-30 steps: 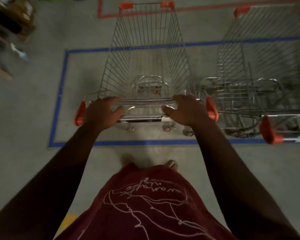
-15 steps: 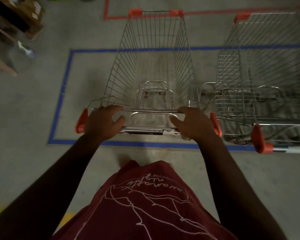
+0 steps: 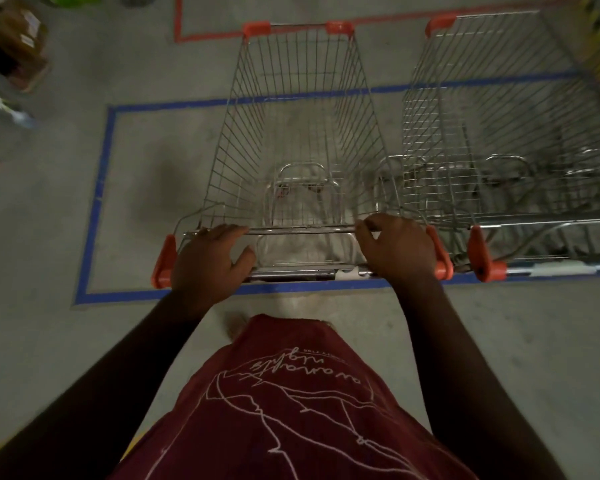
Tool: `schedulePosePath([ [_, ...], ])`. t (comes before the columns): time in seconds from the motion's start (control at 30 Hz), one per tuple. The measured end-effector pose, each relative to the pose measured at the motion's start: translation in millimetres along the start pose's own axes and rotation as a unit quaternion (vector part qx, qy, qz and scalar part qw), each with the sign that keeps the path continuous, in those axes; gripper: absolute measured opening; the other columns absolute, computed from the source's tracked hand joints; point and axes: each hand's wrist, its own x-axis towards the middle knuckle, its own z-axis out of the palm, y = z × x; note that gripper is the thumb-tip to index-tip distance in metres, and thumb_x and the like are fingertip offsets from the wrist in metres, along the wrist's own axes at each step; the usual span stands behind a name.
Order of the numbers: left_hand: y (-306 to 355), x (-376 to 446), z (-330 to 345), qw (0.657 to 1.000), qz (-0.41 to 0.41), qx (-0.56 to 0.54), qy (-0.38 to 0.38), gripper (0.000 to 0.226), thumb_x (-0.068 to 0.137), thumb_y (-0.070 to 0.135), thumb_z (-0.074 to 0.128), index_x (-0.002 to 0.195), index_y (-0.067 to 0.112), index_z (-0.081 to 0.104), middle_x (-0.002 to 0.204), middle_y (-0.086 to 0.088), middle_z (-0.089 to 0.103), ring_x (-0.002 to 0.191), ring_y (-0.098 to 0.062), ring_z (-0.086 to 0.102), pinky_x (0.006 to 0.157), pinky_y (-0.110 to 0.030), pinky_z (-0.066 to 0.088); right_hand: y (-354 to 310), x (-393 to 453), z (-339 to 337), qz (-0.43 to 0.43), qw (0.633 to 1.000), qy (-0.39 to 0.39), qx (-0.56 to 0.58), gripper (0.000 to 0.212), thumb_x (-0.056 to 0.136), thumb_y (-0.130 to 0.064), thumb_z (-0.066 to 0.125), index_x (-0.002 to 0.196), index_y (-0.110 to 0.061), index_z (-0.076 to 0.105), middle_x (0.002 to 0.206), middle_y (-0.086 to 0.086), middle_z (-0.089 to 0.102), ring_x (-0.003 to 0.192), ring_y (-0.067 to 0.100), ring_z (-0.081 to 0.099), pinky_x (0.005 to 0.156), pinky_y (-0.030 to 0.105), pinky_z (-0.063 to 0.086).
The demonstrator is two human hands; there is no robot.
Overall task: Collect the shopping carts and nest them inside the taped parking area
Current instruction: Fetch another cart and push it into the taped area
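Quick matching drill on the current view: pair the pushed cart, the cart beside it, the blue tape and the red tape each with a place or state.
Things:
1. pushed cart
2. neighbouring cart
3. blue tape
4. red tape

Places or states:
A. outlines the floor area further ahead
B. parked to the right, no hand on it
C. handle held by left hand and right hand
D. rectangle the carts stand in

Pairs: 1-C, 2-B, 3-D, 4-A
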Motion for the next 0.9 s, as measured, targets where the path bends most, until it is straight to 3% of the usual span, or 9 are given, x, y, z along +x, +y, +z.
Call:
schedulePosePath([
  [0.5,18.7,-2.1,6.0,0.999,-0.041,-0.001,0.015,0.05,0.091,0.053,0.045,0.128,0.028,0.067,0.126,0.004,0.071,0.11,-0.024,0.066,0.094,-0.037,0.049,16.1,-2.0,-4.5,-0.018,1.0,-0.002,0.015,0.036,0.101,-0.052,0.051,0.108,-0.029,0.077,0.096,-0.001,0.08,0.086,0.025,0.074,0.073,0.033,0.053],
  [0.63,20.5,-3.8,4.9,0.999,-0.049,-0.004,0.018,0.051,0.09,0.053,0.046,0.128,0.028,0.067,0.126,0.004,0.07,0.112,-0.024,0.066,0.094,-0.037,0.05,18.1,-1.1,-3.6,-0.034,0.999,0.0,0.015,0.036,0.102,-0.051,0.051,0.107,-0.027,0.078,0.092,0.0,0.079,0.079,0.022,0.073,0.067,0.029,0.046],
  [0.9,25.0,0.0,-3.4,0.998,-0.057,-0.005,-0.007,0.054,0.09,0.054,0.045,0.133,0.027,0.064,0.128,-0.002,0.07,0.11,-0.028,0.066,0.091,-0.04,0.053,14.8,5.7,-7.8,-0.061,0.998,-0.007,-0.001,0.039,0.103,-0.049,0.049,0.101,-0.023,0.077,0.09,0.003,0.077,0.08,0.024,0.071,0.073,0.031,0.05],
])
